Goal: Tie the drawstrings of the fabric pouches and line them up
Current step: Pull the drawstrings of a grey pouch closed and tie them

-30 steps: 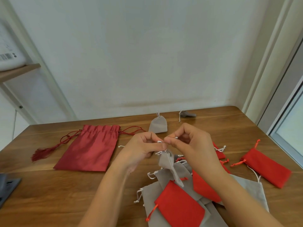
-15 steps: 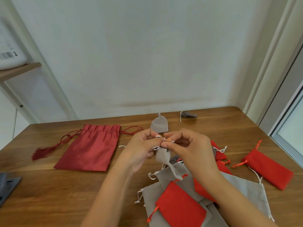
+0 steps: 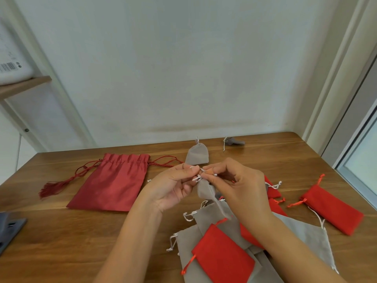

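At the lower centre of the frame a bright red pouch (image 3: 223, 256) tops a heap of grey and red pouches on the wooden table (image 3: 61, 242). Just above the heap, the left hand (image 3: 173, 188) and right hand (image 3: 240, 186) hold a small grey pouch (image 3: 205, 189) off the table, thumb and forefinger of each pinched on its white drawstring (image 3: 199, 177). To their left lies a dark red satin pouch (image 3: 114, 184). Beyond, near the far edge, a grey pouch (image 3: 197, 155) sits with its cord apparently tied.

A white barcoded box (image 3: 12, 58) rests on a wooden shelf (image 3: 26, 85).
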`<state>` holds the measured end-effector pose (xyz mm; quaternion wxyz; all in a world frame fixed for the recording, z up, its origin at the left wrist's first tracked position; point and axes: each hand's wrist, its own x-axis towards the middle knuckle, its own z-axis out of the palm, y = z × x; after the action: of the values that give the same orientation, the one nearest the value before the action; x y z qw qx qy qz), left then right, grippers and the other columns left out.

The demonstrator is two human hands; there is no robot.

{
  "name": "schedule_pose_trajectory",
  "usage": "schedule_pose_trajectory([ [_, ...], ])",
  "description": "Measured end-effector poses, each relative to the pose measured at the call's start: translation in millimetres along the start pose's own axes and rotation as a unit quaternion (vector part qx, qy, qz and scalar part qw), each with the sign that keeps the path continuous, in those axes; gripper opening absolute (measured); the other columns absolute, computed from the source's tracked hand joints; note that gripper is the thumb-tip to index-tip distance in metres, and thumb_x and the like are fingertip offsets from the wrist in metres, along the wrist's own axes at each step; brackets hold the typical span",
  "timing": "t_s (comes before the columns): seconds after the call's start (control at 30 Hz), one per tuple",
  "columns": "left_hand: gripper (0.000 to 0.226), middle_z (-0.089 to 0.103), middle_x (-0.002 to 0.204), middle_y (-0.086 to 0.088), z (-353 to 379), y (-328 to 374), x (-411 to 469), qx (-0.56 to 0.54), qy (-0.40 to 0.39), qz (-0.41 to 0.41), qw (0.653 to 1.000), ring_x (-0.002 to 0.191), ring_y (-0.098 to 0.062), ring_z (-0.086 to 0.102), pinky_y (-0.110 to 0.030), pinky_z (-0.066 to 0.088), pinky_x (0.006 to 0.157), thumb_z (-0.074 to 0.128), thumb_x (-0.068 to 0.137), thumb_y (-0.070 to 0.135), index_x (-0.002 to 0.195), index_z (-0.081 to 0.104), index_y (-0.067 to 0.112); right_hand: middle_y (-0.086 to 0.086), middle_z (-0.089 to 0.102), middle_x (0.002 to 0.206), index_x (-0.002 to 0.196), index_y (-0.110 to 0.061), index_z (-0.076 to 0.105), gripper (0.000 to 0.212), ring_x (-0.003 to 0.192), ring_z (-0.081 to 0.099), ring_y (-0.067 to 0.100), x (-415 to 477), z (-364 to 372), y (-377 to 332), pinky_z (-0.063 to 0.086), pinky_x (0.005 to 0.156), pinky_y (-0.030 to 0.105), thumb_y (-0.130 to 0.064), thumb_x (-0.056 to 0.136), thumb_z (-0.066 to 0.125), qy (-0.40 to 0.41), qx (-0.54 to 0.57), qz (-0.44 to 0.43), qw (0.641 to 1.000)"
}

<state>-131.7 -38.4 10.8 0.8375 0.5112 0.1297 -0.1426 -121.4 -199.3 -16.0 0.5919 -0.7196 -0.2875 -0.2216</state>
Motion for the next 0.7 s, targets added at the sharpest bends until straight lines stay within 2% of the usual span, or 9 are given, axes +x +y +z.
schedule_pose_trajectory([
  [0.1,0.014,0.062,0.058,-0.003,1,1,-2,0.009,0.006,0.014,1.000,0.045,-0.006,0.057,-0.010,0.042,0.038,0.066,0.067,0.008,0.054,0.067,0.013,-0.007,0.074,0.086,0.079,-0.013,0.069,0.013,0.086,0.068,-0.001,1,-2,0,0.055,0.070,0.015,-0.025,0.079,0.073,-0.027,-0.048,-0.058,0.997],
  [0.17,0.013,0.063,0.059,-0.003,1,1,-2,0.009,0.006,0.022,1.000,0.047,-0.006,0.058,-0.010,0.043,0.039,0.066,0.066,0.008,0.055,0.068,0.012,-0.007,0.074,0.087,0.079,-0.012,0.069,0.018,0.088,0.068,-0.003,4,-6,-1,0.054,0.072,0.014,-0.030,0.081,0.069,-0.057,-0.044,-0.069,0.995],
  [0.23,0.011,0.063,0.059,-0.003,1,2,-1,0.006,0.002,0.028,1.000,0.048,-0.006,0.059,-0.010,0.042,0.039,0.067,0.065,0.008,0.055,0.069,0.012,-0.008,0.074,0.089,0.079,-0.015,0.068,0.013,0.089,0.068,-0.004,7,-11,-2,0.053,0.073,0.014,-0.028,0.080,0.071,-0.086,-0.030,-0.071,0.993],
  [0.37,0.022,0.058,0.058,-0.002,-3,1,0,0.015,-0.031,0.045,0.998,0.050,-0.006,0.053,-0.011,0.040,0.040,0.080,0.063,-0.002,0.054,0.067,0.013,-0.006,0.074,0.091,0.077,-0.011,0.066,0.011,0.090,0.070,0.003,11,-21,-3,0.053,0.076,0.017,-0.011,0.078,0.076,-0.121,0.057,-0.006,0.991],
  [0.47,0.016,0.057,0.059,-0.004,-3,2,0,0.021,-0.050,0.069,0.996,0.051,-0.007,0.050,-0.012,0.038,0.039,0.077,0.055,0.006,0.052,0.064,0.014,-0.007,0.073,0.091,0.076,-0.021,0.066,0.015,0.090,0.071,0.008,11,-22,-5,0.054,0.077,0.020,-0.010,0.077,0.077,-0.133,0.088,0.008,0.987],
  [0.6,0.023,0.062,0.061,-0.004,-1,2,-5,0.117,-0.033,0.132,0.984,0.045,-0.007,0.043,-0.017,0.033,0.045,0.071,0.064,0.004,0.051,0.061,0.020,-0.001,0.075,0.087,0.074,-0.015,0.070,0.012,0.087,0.072,0.016,13,-26,-10,0.056,0.076,0.026,-0.020,0.076,0.081,-0.153,0.109,0.049,0.981],
  [0.7,0.028,0.068,0.066,-0.003,3,2,-11,0.194,-0.025,0.186,0.963,0.048,-0.008,0.051,-0.018,0.038,0.048,0.075,0.068,-0.005,0.057,0.060,0.017,0.010,0.073,0.081,0.078,-0.008,0.071,0.021,0.083,0.070,0.025,16,-28,-8,0.056,0.075,0.032,-0.028,0.085,0.069,-0.133,0.162,0.096,0.973],
])
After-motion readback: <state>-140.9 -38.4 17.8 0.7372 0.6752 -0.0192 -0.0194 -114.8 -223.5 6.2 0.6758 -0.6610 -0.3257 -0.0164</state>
